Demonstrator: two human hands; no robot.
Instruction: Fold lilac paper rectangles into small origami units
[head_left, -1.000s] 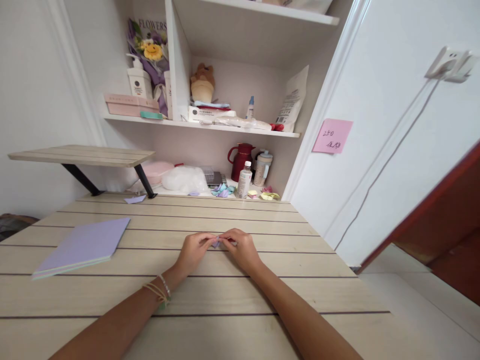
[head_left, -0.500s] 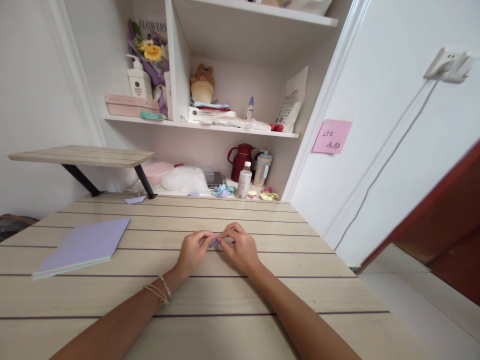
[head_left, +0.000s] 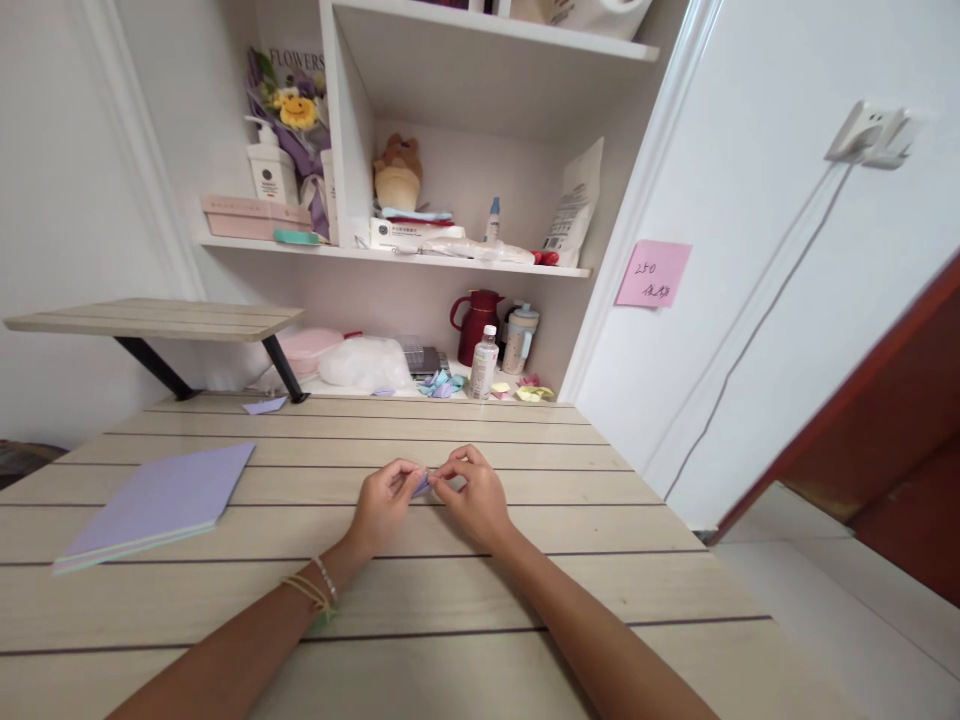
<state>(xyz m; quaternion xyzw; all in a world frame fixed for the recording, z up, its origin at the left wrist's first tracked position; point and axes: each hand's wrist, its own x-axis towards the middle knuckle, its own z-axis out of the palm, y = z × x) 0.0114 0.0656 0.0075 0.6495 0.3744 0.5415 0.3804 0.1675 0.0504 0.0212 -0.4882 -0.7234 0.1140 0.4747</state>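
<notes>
Between my two hands, just above the middle of the slatted tabletop, is a small piece of folded purple paper (head_left: pixel 422 486). My left hand (head_left: pixel 385 503) pinches its left side between thumb and forefinger. From the other side, the thumb and fingertips of my right hand (head_left: pixel 474 495) close on its edge. Most of the paper is hidden by the fingers, so its folded shape is unclear. On the left of the table lies a stack of square coloured paper (head_left: pixel 161 500), purple on top. Farther back rests a small purple paper piece (head_left: pixel 265 406).
A raised wooden stand (head_left: pixel 154 318) with black legs occupies the back left. Along the back edge are folded paper pieces (head_left: pixel 441 384), a clear bottle (head_left: pixel 484 365), a red jug (head_left: pixel 477 325) and a plastic bag (head_left: pixel 365 362). Shelves (head_left: pixel 397 258) rise behind.
Both hands stay together at nearly the same place, with small finger shifts on the purple paper. A bit more of the paper shows. The whole view has shifted slightly.
</notes>
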